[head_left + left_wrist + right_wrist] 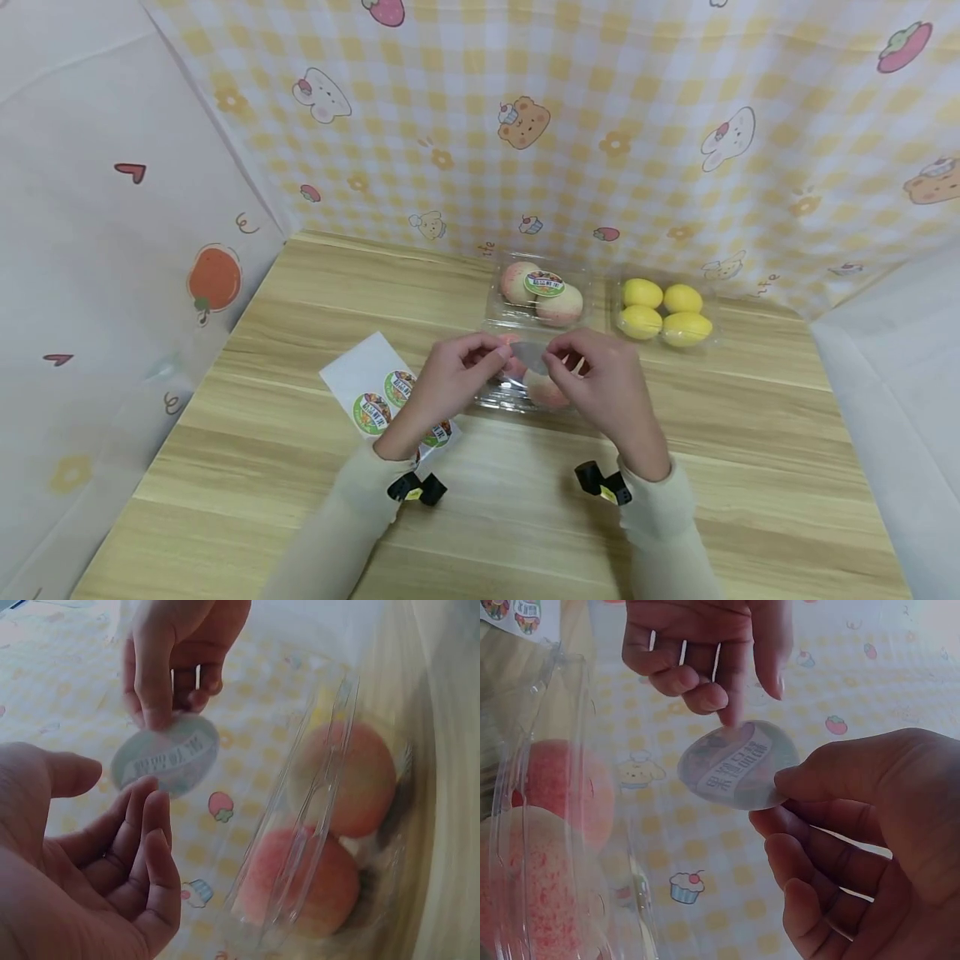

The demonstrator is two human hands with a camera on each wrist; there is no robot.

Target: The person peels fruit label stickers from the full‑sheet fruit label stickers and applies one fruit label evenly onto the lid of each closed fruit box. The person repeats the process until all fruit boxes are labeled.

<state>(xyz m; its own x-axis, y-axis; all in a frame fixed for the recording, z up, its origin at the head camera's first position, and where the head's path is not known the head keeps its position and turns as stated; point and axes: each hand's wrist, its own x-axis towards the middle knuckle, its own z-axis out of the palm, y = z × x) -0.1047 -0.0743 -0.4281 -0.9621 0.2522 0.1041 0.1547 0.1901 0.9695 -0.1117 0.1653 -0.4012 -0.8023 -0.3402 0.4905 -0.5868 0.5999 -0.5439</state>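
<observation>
An oval sticker [739, 765], its pale back showing, is held up between the two hands above a clear plastic box [517, 404] of peaches. My right hand [603, 379] pinches one end of the sticker between thumb and forefinger. At the other end, a fingertip of my left hand [457, 379] touches or nearly touches the edge. The left thumb [75, 774] stands apart from its fingers, seen in the left wrist view. Below the sticker, two peaches [341, 776] show through the box lid.
A sheet of oval fruit stickers [367, 358] lies partly under the left forearm. Behind the hands stands another clear box of peaches [558, 306] with a sticker on its lid. To its right is a box of lemons [641, 322]. A checked cloth [465, 167] hangs behind the wooden table.
</observation>
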